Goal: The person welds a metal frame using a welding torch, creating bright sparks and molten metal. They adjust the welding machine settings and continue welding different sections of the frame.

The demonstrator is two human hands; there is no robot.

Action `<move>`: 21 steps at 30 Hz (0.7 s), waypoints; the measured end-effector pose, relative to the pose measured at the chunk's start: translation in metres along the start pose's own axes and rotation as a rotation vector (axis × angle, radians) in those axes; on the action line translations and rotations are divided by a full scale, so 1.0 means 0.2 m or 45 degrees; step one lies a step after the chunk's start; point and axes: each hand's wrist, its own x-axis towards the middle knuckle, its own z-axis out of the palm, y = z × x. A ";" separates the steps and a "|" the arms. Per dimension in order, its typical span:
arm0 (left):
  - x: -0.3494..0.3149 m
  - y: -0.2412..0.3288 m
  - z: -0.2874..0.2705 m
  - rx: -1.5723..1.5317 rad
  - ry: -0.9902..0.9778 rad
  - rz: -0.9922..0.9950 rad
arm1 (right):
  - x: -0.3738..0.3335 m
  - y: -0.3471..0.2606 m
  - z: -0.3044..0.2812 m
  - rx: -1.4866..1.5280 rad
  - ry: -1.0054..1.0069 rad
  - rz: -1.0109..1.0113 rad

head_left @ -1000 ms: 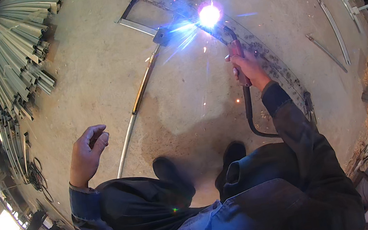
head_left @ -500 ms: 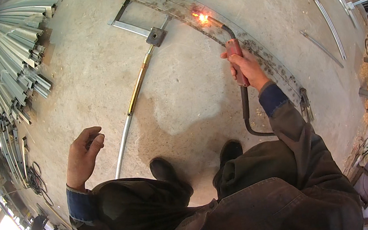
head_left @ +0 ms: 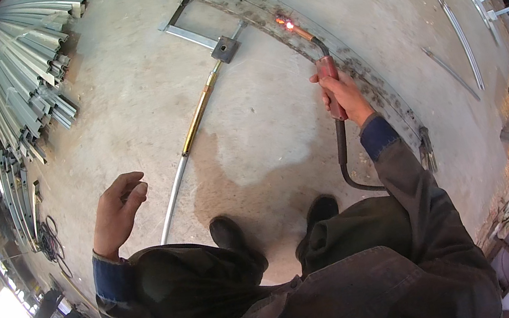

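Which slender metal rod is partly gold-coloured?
The silver-and-gold metal rod, just right of the bare left hand; the thin grey metal rods at far right show no gold.

Grey floor (head_left: 260,111), metal pole (head_left: 192,133), channels (head_left: 28,75), perhaps coiled cable (head_left: 50,243)

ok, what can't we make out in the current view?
Head view:
Torch nozzle, tip: lost in bright glow.
Red handle, part: covered by right hand.
Cable past its bend: behind right sleeve.
Silver pole, near stretch: hidden by left trouser leg.
Metal profiles, some far ends: cut off by top edge.
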 end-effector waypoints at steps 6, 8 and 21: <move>0.08 0.00 0.06 -0.035 0.007 0.007 | 0.15 0.33 -0.26 -0.456 0.253 -0.294; -0.03 -0.03 0.00 -0.028 0.067 -0.035 | 0.01 0.03 0.07 -0.061 0.113 -0.163; 0.03 -0.04 0.01 -0.049 -0.014 -0.047 | -0.04 -0.04 0.03 -0.093 0.130 -0.071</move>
